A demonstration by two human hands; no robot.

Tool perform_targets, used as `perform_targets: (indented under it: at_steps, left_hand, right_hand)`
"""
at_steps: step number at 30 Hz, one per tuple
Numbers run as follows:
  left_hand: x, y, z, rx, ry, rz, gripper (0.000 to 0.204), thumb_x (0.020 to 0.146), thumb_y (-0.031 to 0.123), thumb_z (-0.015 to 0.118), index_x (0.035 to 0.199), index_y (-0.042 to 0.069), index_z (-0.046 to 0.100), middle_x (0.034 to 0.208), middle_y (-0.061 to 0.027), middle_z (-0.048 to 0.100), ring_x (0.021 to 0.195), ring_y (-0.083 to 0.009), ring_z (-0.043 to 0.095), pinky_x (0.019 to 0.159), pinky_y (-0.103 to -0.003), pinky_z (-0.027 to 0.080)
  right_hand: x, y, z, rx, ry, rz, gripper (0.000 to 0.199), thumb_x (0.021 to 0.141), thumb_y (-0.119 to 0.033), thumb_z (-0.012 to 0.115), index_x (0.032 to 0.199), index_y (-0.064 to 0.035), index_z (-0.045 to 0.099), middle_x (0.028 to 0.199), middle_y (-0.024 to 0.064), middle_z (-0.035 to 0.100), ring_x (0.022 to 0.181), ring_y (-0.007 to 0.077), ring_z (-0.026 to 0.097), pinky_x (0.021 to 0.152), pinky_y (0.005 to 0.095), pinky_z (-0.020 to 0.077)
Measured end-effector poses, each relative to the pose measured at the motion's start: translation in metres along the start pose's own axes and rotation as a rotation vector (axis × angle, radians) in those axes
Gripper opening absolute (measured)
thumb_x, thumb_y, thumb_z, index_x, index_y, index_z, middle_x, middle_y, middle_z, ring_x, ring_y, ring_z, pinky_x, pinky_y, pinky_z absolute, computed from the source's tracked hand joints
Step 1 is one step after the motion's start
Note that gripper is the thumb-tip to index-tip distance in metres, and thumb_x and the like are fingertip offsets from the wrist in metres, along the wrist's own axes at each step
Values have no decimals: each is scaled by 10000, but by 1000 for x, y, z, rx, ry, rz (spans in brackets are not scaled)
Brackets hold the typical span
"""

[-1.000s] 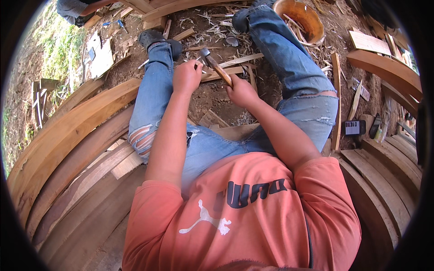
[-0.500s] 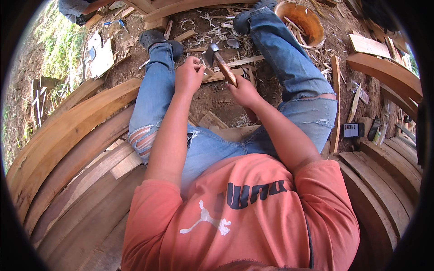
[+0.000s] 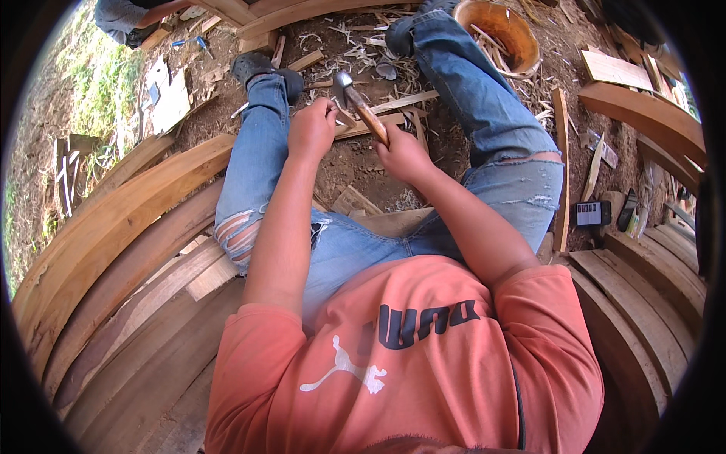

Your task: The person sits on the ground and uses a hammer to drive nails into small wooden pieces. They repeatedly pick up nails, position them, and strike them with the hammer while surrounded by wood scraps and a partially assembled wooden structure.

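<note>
My right hand (image 3: 404,155) is wrapped round the brown wooden handle of a hammer (image 3: 368,118). Its metal head points up and to the left, close to the fingers of my left hand (image 3: 311,130). That left hand is closed in a pinch, and what it grips is too small and hidden to make out. A short wooden piece (image 3: 345,119) shows just right of its fingers. Beneath the hammer lies a flat wooden board (image 3: 382,124), with a long thin strip (image 3: 408,101) beyond it on the ground.
Curved timber planks (image 3: 121,223) rise on my left, and more planks (image 3: 631,303) on my right. An orange-brown bucket (image 3: 522,38) holding wood strips stands beyond my right leg. A phone (image 3: 591,214) lies at right. Shavings litter the dirt. Another person's arm (image 3: 162,10) shows at upper left.
The hammer head has shifted slightly left and up, and its angle has turned a little. My left hand has moved slightly left and stays pinched.
</note>
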State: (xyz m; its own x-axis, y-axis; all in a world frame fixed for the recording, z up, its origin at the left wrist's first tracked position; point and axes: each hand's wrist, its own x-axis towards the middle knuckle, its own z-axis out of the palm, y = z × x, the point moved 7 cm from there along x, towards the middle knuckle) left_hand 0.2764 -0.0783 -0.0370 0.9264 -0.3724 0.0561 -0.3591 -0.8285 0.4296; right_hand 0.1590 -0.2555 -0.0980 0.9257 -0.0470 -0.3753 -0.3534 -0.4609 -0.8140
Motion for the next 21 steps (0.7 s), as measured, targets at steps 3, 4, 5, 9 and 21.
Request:
perform_targets:
  at_steps: [3,4,5,9,21]
  left_hand:
    - [2,2,0,21,-17,40,125,1003,175,745,1079,76,747,955,-197,787,911,-436,753,792,-537,584]
    - [-1,2,-1,26,-21,51,129,1004,173,742,1087,75,744,955,-199,786,912,-438,751,792,-539,583]
    - [-2,2,-1,31,-26,61,132,1004,171,740,1094,74,741,954,-200,785,914,-441,749,792,-541,581]
    - [-2,-2,-4,74,-18,85,134,1012,175,730,1099,73,732,953,-205,779,915,-445,744,787,-548,575]
    - [-4,11,-1,62,-75,119,149,1005,209,752,1089,87,729,961,-198,775,900,-441,734,766,-542,564]
  right_hand:
    - [2,8,1,-27,-2,-1,365,1038,-273,665,1301,-22,632,1125,308,750,1094,514,706,955,591,543]
    - [1,4,-1,-19,8,-19,360,1037,-271,666,1295,-23,632,1121,308,749,1093,513,706,953,592,542]
    - [-1,0,-5,-11,17,-37,354,1036,-269,666,1290,-24,632,1116,308,748,1092,512,705,951,594,542]
    - [-8,-15,-16,62,79,-67,357,1031,-265,671,1296,-29,622,1094,300,749,1081,509,706,944,600,541]
    - [9,26,13,-45,-20,36,311,1020,-245,667,1215,-7,623,1112,306,751,1097,504,713,955,589,553]
